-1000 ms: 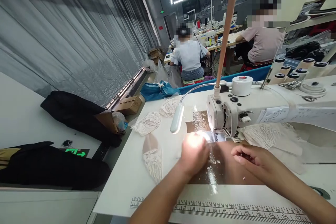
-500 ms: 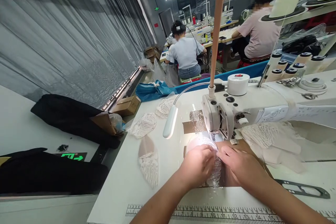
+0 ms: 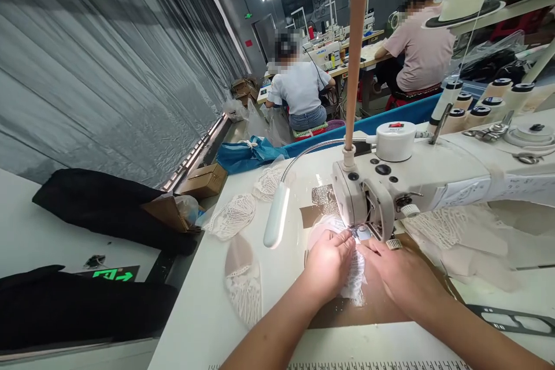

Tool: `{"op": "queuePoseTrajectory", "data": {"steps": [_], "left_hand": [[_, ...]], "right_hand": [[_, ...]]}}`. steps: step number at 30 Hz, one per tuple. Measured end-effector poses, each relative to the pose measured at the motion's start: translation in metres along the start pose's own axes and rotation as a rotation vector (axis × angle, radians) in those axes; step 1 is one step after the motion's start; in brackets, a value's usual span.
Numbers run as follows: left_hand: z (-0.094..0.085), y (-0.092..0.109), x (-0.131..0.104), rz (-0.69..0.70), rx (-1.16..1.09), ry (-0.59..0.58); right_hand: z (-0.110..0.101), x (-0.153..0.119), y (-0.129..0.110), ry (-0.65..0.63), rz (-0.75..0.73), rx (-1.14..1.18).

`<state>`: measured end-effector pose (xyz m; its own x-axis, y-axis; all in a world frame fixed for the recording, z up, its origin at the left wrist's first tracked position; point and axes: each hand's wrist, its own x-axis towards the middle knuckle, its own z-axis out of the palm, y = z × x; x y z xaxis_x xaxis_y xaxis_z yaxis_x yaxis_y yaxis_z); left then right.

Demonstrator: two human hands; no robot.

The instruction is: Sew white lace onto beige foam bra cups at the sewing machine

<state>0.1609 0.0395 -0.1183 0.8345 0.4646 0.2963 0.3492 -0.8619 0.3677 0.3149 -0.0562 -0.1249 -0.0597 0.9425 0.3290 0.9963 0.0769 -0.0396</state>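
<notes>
While the left hand [image 3: 330, 263] pinches the lace piece [image 3: 354, 280] at the centre of the frame, just below the sewing machine [image 3: 350, 193], the right hand [image 3: 405, 277] lies along its right edge; whether that grip holds cloth, I cannot tell. Hands this near the needle area could be hurt if they follow the lace too far, and an uneven pull could pucker it. Left of centre, the lamp [image 3: 276, 219] hangs near the left hand. Lace panels [image 3: 232, 217] lie on the desk [image 3: 208, 315] at centre left; piled fabric [image 3: 451, 228] at centre right crowds the right hand's side.
</notes>
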Motion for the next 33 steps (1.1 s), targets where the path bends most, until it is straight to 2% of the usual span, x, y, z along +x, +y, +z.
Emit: {"op": "queuePoseTrajectory", "data": {"steps": [7, 13, 22, 29, 33], "left_hand": [[-0.003, -0.014, 0.004, 0.062, -0.03, -0.053], [-0.001, -0.019, 0.004, 0.069, -0.01, -0.041], [-0.003, -0.013, 0.001, -0.043, 0.11, -0.018], [-0.008, -0.008, -0.007, -0.109, 0.214, -0.072], [-0.022, -0.001, -0.021, -0.208, 0.251, -0.072]], "right_hand": [[-0.001, 0.004, -0.003, -0.035, -0.013, -0.049], [0.002, 0.002, -0.002, -0.071, -0.03, -0.041], [0.005, -0.003, 0.001, -0.091, -0.017, 0.031], [0.015, -0.01, 0.005, -0.039, -0.041, 0.092], [0.027, -0.017, 0.014, 0.013, -0.079, 0.171]]}}
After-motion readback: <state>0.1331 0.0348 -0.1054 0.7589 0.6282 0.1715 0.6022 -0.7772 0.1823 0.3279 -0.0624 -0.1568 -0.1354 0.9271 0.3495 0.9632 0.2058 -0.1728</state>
